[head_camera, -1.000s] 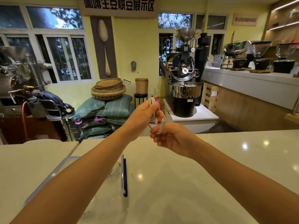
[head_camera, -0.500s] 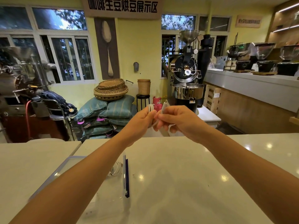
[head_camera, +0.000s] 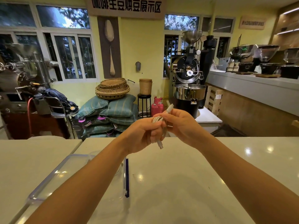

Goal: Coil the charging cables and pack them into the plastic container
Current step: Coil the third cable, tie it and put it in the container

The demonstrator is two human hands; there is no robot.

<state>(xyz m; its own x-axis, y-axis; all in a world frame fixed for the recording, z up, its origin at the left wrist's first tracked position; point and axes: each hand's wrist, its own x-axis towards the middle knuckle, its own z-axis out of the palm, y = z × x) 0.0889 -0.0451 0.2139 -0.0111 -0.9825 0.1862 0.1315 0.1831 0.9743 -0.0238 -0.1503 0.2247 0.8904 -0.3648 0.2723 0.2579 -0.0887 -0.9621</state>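
Note:
Both hands are raised above the far edge of the white counter, pressed together on one white charging cable (head_camera: pixel 157 119). My left hand (head_camera: pixel 142 135) grips the cable's coiled loops, with one plug end hanging below the fist. My right hand (head_camera: pixel 179 125) pinches the other plug end, which sticks up past its fingertips. The clear plastic container (head_camera: pixel 53 173) with a blue clip on its right side lies on the counter under my left forearm. Another coiled white cable shows faintly inside it, mostly hidden by the arm.
The white counter (head_camera: pixel 186 183) spreads under both arms, with a seam to a second counter on the left. Beyond its far edge stand a coffee roaster (head_camera: pixel 189 81), stacked sacks with baskets (head_camera: pixel 111 105), a red gas cylinder (head_camera: pixel 157 105) and a side bar with grinders.
My hands dropped lower and closer to me. The right hand came from below the left hand up to it, bringing the plug end round the coil; a plug now hangs under the left fist.

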